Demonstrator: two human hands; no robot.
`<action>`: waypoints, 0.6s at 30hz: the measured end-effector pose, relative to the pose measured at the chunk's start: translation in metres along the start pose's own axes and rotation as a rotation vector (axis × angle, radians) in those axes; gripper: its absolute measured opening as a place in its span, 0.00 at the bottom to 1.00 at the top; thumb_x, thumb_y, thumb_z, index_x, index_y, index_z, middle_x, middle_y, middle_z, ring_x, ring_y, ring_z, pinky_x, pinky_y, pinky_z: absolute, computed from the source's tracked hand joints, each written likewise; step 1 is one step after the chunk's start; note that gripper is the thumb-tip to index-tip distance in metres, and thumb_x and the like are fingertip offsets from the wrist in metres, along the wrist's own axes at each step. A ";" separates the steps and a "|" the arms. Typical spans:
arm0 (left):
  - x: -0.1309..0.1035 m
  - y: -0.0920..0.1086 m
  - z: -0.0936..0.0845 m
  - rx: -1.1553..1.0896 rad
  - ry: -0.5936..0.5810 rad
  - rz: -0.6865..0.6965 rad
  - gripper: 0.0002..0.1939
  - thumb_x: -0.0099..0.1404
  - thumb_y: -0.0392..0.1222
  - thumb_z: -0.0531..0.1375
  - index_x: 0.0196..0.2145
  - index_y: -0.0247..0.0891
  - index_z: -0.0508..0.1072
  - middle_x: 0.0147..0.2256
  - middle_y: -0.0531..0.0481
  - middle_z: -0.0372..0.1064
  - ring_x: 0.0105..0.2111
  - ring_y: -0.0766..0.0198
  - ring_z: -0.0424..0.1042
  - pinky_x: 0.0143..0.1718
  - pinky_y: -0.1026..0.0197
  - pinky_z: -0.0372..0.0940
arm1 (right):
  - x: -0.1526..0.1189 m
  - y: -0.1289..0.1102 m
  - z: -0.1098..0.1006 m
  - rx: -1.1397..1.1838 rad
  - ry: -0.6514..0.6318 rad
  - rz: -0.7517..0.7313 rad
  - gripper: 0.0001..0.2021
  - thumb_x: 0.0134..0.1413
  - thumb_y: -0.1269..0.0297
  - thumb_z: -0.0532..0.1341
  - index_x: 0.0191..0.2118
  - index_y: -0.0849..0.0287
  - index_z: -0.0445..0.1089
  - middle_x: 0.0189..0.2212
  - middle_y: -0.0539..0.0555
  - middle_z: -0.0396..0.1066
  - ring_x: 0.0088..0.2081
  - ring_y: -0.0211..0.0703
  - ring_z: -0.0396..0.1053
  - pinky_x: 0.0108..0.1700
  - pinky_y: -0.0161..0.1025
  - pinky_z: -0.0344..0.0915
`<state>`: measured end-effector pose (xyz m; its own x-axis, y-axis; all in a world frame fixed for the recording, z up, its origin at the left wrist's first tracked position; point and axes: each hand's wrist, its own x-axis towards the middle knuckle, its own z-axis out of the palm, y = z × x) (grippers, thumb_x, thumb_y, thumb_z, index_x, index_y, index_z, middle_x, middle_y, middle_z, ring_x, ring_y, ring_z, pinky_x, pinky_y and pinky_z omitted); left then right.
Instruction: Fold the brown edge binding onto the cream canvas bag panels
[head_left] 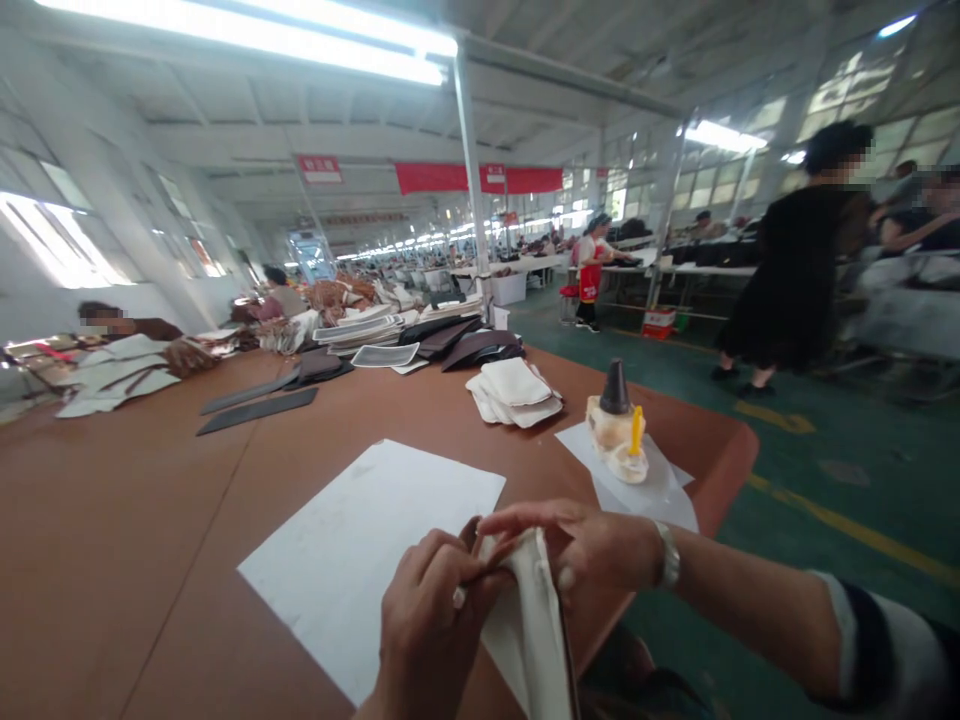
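Observation:
A cream fabric piece (534,625) with a brown edge hangs down over the table's near edge. My left hand (435,605) pinches its upper end, fingers bent close together. From the right, my right hand (592,550) grips the same end, its forefinger stretched across the top toward the left hand. The fingertips of both hands nearly meet at a brown fold, partly hidden by them. Beyond the hands lies a large white sheet (367,550) on the brown table (187,500).
A glue-smeared container (606,425) with a dark cone and a yellow stick stands on translucent sheeting (660,490). A white stack (516,390) and dark pieces (259,408) lie farther back. A person in black (795,260) is at the right, beyond the table.

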<state>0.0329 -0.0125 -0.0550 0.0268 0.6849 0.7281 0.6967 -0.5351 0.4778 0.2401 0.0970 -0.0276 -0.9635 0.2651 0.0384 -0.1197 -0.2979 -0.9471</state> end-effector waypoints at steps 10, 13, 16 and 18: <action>0.012 0.012 -0.062 -0.657 -0.419 -0.399 0.18 0.64 0.45 0.65 0.26 0.38 0.59 0.30 0.52 0.62 0.32 0.66 0.61 0.33 0.65 0.59 | 0.028 -0.003 0.014 -0.354 -0.134 -0.242 0.18 0.50 0.57 0.72 0.34 0.64 0.66 0.35 0.53 0.67 0.36 0.37 0.64 0.38 0.34 0.62; 0.013 0.012 -0.072 -0.771 -0.537 -0.578 0.11 0.61 0.39 0.64 0.31 0.39 0.63 0.32 0.54 0.63 0.30 0.68 0.60 0.29 0.66 0.56 | 0.020 -0.009 0.023 -0.477 -0.021 -0.132 0.17 0.52 0.59 0.70 0.33 0.63 0.62 0.27 0.47 0.60 0.28 0.32 0.55 0.28 0.29 0.53; 0.015 0.017 -0.071 -0.827 -0.671 -0.704 0.15 0.54 0.32 0.63 0.41 0.39 0.68 0.31 0.56 0.63 0.28 0.70 0.60 0.27 0.67 0.52 | 0.013 -0.015 0.039 -0.813 0.073 -0.097 0.10 0.51 0.67 0.65 0.33 0.62 0.63 0.26 0.46 0.59 0.27 0.31 0.53 0.26 0.29 0.49; 0.017 0.021 -0.066 -0.827 -0.723 -0.725 0.17 0.55 0.34 0.63 0.43 0.38 0.70 0.31 0.55 0.64 0.28 0.70 0.59 0.27 0.67 0.52 | 0.009 -0.017 0.052 -0.940 0.120 -0.077 0.06 0.49 0.72 0.62 0.34 0.63 0.64 0.26 0.46 0.61 0.26 0.31 0.54 0.26 0.29 0.50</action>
<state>0.0004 -0.0450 -0.0001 0.3901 0.9127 -0.1213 0.0802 0.0975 0.9920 0.2212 0.0570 0.0056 -0.9237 0.3610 0.1280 0.1103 0.5708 -0.8137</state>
